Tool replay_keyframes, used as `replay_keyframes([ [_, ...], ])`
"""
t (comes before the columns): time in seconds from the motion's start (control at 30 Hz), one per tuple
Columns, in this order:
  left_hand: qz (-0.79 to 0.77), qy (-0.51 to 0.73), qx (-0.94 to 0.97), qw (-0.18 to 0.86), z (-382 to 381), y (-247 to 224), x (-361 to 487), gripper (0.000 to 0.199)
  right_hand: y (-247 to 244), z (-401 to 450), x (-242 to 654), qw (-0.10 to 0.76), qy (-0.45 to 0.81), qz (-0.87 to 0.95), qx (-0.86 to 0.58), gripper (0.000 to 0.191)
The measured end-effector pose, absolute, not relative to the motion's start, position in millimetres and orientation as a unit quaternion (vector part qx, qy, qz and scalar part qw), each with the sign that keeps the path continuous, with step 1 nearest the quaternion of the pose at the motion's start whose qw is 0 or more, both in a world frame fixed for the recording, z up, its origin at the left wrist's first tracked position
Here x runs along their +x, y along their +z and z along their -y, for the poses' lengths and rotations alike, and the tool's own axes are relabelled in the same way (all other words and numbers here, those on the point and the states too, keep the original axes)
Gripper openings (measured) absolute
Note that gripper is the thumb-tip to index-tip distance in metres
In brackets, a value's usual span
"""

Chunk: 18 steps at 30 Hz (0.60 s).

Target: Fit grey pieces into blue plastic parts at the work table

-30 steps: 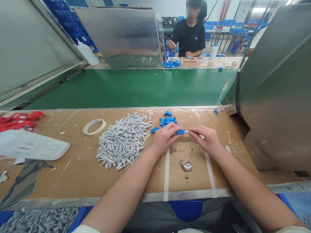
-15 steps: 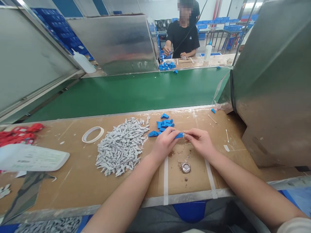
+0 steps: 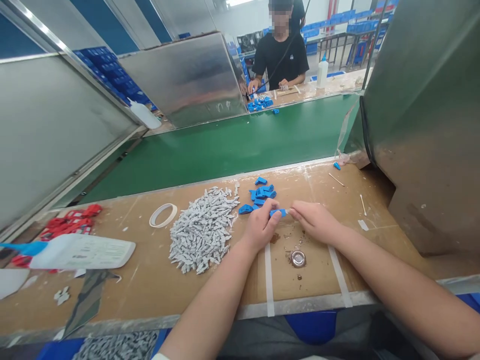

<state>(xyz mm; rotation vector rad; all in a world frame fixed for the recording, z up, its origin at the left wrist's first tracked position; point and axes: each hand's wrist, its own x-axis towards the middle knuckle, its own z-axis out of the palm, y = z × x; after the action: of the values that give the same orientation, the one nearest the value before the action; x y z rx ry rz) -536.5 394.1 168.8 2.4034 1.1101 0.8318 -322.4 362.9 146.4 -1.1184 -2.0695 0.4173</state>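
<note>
My left hand [image 3: 261, 222] is closed around a small blue plastic part [image 3: 278, 213], held just above the cardboard-covered bench. At that part's right end, my right hand [image 3: 313, 219] pinches a small pale grey piece [image 3: 287, 212], mostly hidden by the fingertips. The two seem to meet, though how far they fit together I cannot tell. Several more blue plastic parts [image 3: 264, 191] lie just beyond my left hand. A large heap of small grey plastic pieces [image 3: 202, 230] spreads to the left. Below my hands sits a small round metal dish [image 3: 298, 258], wet spots around it.
A roll of white tape [image 3: 163, 215], a squeeze bottle [image 3: 84, 251] on its side and red parts [image 3: 71, 222] lie to the left. Cotton swabs [image 3: 363, 205] are at the right, beside a metal housing [image 3: 420, 125]. Beyond the green belt [image 3: 210, 150] a co-worker [image 3: 279, 62] sits.
The view has shifted, so the bench appears farther right and tilted. My hands stay together at the blue part, with slightly more of it and the pale piece showing.
</note>
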Motion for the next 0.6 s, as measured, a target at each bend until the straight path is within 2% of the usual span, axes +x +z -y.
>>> replay_keyframes([
  [0.27, -0.48, 0.346, 0.78, 0.202, -384, 170, -524, 0.044, 136, -364, -332, 0.365, 0.103, 0.836, -0.397, 0.044],
  [0.6, -0.488, 0.365, 0.766, 0.205, -381, 170, -515, 0.038, 126, -359, -348, 0.403, 0.235, 0.787, -0.405, 0.029],
])
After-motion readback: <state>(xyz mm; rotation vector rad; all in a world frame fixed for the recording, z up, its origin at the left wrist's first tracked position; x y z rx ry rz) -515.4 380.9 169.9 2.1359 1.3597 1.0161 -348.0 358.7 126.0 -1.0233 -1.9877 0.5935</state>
